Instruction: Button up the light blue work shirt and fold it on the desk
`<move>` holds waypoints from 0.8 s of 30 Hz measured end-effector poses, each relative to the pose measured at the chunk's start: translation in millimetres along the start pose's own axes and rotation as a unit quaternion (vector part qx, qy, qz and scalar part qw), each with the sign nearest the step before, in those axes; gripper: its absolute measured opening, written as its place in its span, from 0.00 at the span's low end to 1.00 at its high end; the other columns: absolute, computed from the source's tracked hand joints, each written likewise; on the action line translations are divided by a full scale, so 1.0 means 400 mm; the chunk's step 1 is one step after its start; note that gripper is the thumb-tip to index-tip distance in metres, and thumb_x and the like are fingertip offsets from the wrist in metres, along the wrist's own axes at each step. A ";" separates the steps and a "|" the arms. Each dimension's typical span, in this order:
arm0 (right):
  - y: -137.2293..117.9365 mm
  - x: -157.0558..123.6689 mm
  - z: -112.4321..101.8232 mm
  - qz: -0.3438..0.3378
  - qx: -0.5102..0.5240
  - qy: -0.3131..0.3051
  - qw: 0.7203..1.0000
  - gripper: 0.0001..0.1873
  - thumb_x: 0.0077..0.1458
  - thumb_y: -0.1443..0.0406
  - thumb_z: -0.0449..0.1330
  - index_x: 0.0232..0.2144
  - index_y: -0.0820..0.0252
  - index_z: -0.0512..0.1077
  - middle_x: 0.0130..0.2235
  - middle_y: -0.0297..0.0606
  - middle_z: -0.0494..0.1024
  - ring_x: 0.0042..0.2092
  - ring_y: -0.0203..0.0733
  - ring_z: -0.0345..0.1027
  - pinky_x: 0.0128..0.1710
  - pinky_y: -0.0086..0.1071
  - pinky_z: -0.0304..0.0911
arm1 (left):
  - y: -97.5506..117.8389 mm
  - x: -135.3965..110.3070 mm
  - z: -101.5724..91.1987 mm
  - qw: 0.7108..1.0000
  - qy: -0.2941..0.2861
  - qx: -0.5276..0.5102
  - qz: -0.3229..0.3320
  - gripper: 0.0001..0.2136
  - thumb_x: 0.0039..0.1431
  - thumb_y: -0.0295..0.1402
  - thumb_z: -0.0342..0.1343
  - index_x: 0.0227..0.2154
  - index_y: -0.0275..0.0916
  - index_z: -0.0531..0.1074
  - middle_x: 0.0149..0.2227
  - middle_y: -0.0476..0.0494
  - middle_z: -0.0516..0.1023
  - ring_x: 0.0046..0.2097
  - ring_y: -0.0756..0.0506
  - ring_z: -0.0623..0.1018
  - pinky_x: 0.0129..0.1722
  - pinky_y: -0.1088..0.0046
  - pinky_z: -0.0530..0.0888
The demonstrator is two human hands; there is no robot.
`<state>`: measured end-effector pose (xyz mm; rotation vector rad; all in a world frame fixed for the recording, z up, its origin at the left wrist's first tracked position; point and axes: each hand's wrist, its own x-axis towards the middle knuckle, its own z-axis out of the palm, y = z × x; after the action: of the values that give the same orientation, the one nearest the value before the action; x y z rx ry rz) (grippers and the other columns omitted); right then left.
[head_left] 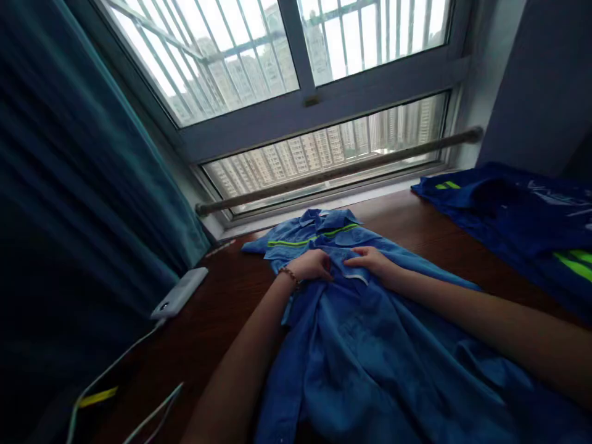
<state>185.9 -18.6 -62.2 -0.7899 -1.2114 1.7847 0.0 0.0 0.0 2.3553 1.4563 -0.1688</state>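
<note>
Head view: blue shirt (370, 345) lies front-up on the table (222, 308) under both hands, collar (330, 221) just beyond my fingertips. Left hand (311, 265) is curled, pinching cloth. Right hand (372, 259) has its fingertips together on the front edge; pinch or press, can't tell. My call: hold both edges taut and aligned between the hands.
</note>
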 end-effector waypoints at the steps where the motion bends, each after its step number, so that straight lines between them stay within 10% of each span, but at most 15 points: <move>1: 0.000 0.000 -0.002 0.004 0.005 -0.007 1.000 0.17 0.36 0.66 0.66 0.34 0.64 0.73 0.30 0.36 0.77 0.29 0.37 0.70 0.33 0.30 0.64 | -0.001 0.004 0.006 1.000 -0.012 0.004 -0.003 0.09 0.37 0.33 0.63 0.24 0.37 0.73 0.26 0.48 0.74 0.29 0.47 0.72 0.24 0.76 0.63; 11: -0.001 0.004 -0.007 0.029 0.015 -0.038 0.999 0.15 0.37 0.66 0.65 0.33 0.64 0.75 0.31 0.38 0.77 0.30 0.38 0.69 0.38 0.33 0.62 | -0.017 -0.031 -0.033 0.980 -0.045 -0.191 0.027 0.14 0.37 0.40 0.63 0.21 0.34 0.69 0.20 0.49 0.70 0.23 0.49 0.70 0.21 0.77 0.64; 19: -0.024 -0.017 0.007 0.038 0.100 -0.043 0.993 0.10 0.48 0.64 0.56 0.31 0.64 0.74 0.30 0.37 0.76 0.32 0.39 0.69 0.40 0.33 0.63 | 0.047 -0.023 -0.020 0.943 0.116 -0.306 0.067 0.14 0.40 0.40 0.62 0.21 0.33 0.67 0.18 0.51 0.67 0.21 0.52 0.66 0.19 0.79 0.59; 24: -0.025 -0.010 0.005 0.092 0.179 0.002 0.980 0.11 0.51 0.65 0.52 0.31 0.64 0.73 0.28 0.38 0.76 0.32 0.41 0.70 0.41 0.36 0.64 | 0.061 -0.007 0.063 0.867 0.243 -0.432 0.053 0.14 0.39 0.38 0.64 0.26 0.33 0.69 0.23 0.49 0.71 0.25 0.51 0.69 0.24 0.78 0.64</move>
<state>188.7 -20.9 -51.8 -0.7091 -0.7994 2.0736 22.7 -21.4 -16.5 1.7391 1.1982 0.9726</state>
